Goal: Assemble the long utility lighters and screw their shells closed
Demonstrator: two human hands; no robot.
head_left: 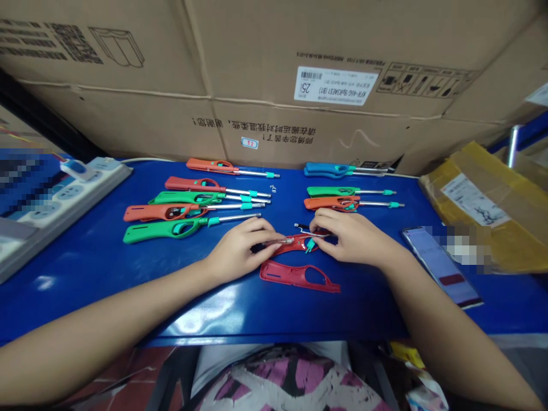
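Note:
A red lighter half-shell (pixel 295 244) lies between my hands on the blue table, its hollow side up. My left hand (pixel 246 245) is closed, pinching a small clear inner part (pixel 286 241) at the shell's left end; the fingers hide most of it. My right hand (pixel 346 235) has its thumb and fingers closed at the shell's right end, beside a thin white wire with a black tip (pixel 302 227). A teal trigger piece (pixel 310 245) sits near the right thumb. Closer to me lies the matching red half-shell (pixel 295 275), touched by neither hand.
Several long-necked lighters, including a green one (pixel 160 231) and a blue one (pixel 327 169), lie behind my hands. A power strip (pixel 64 200) runs along the left. A phone (pixel 440 265) and a yellow-taped parcel (pixel 492 205) are at right. A large carton (pixel 257 68) walls the back.

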